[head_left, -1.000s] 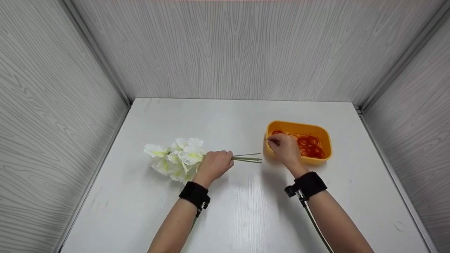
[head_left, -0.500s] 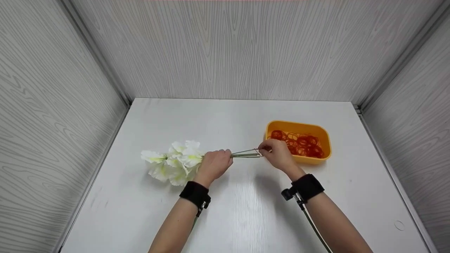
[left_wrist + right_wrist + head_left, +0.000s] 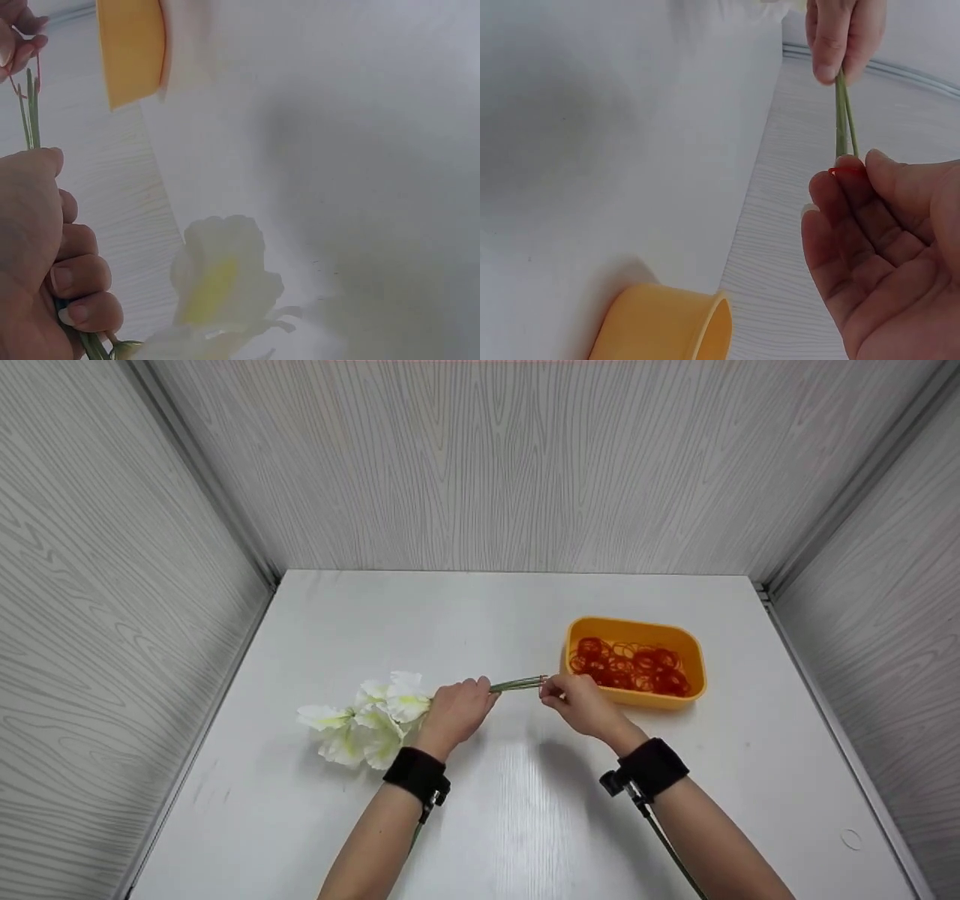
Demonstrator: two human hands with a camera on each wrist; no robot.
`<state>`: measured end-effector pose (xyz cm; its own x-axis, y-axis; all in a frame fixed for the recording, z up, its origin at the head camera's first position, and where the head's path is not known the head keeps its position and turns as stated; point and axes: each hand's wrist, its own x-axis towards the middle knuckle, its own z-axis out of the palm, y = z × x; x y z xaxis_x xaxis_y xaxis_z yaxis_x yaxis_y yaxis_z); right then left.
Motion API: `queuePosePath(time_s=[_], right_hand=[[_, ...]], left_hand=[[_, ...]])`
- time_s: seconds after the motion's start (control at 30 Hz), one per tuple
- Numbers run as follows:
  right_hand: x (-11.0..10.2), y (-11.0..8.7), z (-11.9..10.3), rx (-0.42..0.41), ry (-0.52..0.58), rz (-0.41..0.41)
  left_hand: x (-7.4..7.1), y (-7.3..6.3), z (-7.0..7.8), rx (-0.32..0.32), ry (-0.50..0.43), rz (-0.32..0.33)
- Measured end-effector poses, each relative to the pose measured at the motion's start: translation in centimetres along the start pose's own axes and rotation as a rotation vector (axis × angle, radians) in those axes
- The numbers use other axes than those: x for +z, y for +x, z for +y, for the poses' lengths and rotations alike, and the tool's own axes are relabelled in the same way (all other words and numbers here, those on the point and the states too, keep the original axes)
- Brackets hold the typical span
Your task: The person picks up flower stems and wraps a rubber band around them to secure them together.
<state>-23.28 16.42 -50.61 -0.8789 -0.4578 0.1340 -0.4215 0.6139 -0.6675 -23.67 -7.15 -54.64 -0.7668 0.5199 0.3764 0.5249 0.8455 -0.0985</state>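
A bunch of white artificial flowers point(image 3: 367, 724) with yellow-green centres lies toward the left in the head view. My left hand point(image 3: 456, 714) grips its green stems point(image 3: 516, 685), fingers curled round them; their bare ends stick out to the right. At those ends, my right hand point(image 3: 585, 705) holds a thin red rubber band point(image 3: 847, 171) between thumb and fingers. In the left wrist view the rubber band point(image 3: 38, 71) is stretched around the stem tips. The stretch of stems inside my left fist is hidden.
Right behind my right hand stands a yellow plastic box point(image 3: 660, 701) with many red rubber bands point(image 3: 652, 667) in it. A pale ring point(image 3: 851, 839) lies on the white table point(image 3: 510, 825) at the right. Grey wood-grain panels point(image 3: 480, 465) enclose the back and sides.
My right hand has moved left and down from the box to the stem ends, bringing a rubber band. The flower heads have dipped slightly down and left, while my left hand keeps its grip.
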Motion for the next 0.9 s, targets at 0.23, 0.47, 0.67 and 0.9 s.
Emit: queuePosePath(time_s=[0.23, 0.47, 0.67, 0.9], right_hand=[[1.4, -0.5, 0.0, -0.021, -0.034, 0.032], [3.1, -0.6, -1.0, -0.103, -0.032, 0.084], [3.6, -0.9, -1.0, -0.138, 0.041, 0.025], [3.9, -1.7, -0.2, -0.037, 0.048, -0.113]], left_hand=[[0.1, 0.1, 0.4, -0.016, -0.038, -0.019], [0.2, 0.5, 1.1, -0.046, -0.088, -0.063], [0.2, 0.9, 1.3, -0.062, -0.119, -0.052], [0.0, 0.8, 0.6, -0.118, -0.111, -0.058]])
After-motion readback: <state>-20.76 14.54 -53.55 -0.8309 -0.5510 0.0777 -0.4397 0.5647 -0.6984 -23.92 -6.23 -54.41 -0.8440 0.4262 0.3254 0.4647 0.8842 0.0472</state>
